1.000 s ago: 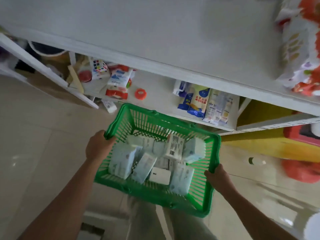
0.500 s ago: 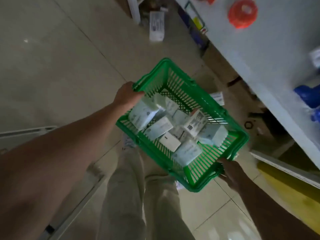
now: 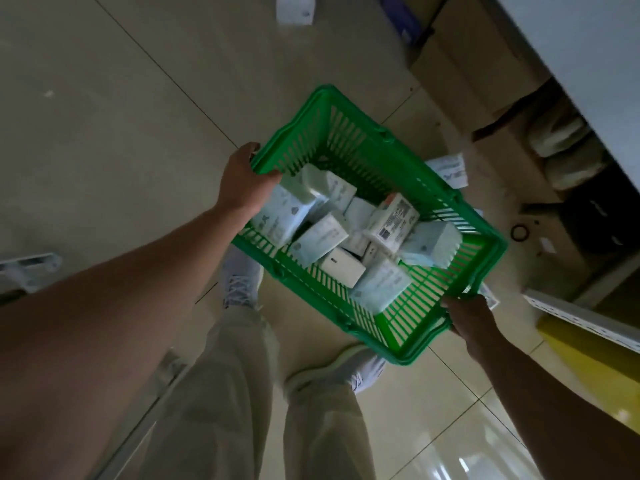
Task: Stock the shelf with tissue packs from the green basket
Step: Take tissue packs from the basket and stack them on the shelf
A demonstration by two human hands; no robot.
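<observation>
Head view: we look straight down past our own legs at the green basket [image 3: 377, 161], which we carry with both hands above the tiled floor [image 3: 121, 116]. Our left hand [image 3: 244, 183] grips the basket's rim at its left corner, fingers [image 3: 268, 176] curled over the edge and closed on the plastic. Our right hand [image 3: 467, 317] holds the rim at the opposite corner, nearest the shelf; its fingers wrap under the edge, so we see only the back of the hand, closed on the rim.

Inside the basket lie the tissue packs [image 3: 318, 239], pale blue-green and white, piled loosely at different angles, some flat and some tipped on an edge. One pack with a barcode label [image 3: 393, 220] lies on top near the middle, and a plain white pack [image 3: 343, 266] lies toward the basket's near wall. The far end of the basket, away from us, shows bare green grid.

The white shelf [image 3: 581, 57] runs along the upper right corner of the view, its top surface pale and blurred. Below its edge sit brown cardboard boxes [image 3: 460, 64] on the floor. Another tissue pack [image 3: 450, 169] lies on the floor just beyond the basket's right wall, and one more [image 3: 294, 8] lies on the floor at the top edge of the view. Our white sneakers [image 3: 239, 282] stand on the floor beneath the basket.
</observation>
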